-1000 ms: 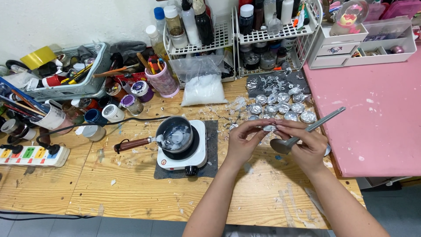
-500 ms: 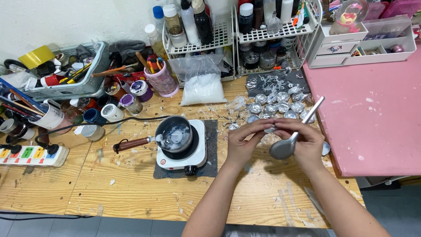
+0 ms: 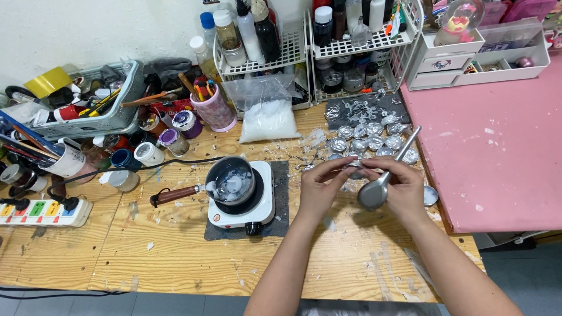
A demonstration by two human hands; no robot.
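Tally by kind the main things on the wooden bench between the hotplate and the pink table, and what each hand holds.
Hotplate: 1
Small pot with brown handle: 1
Bag of white flakes: 1
Metal spoon, in the right hand: 1
Small foil cup pinched between the left hand and the right hand: 1
Foil cups on the bench: too tightly clustered for an exact count
Total of counted things: 5

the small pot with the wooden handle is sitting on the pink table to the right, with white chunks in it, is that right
Not quite. In the head view the small pot, white chunks inside and wooden handle pointing left, sits on the white hot plate on the wooden workbench, not on the pink table.
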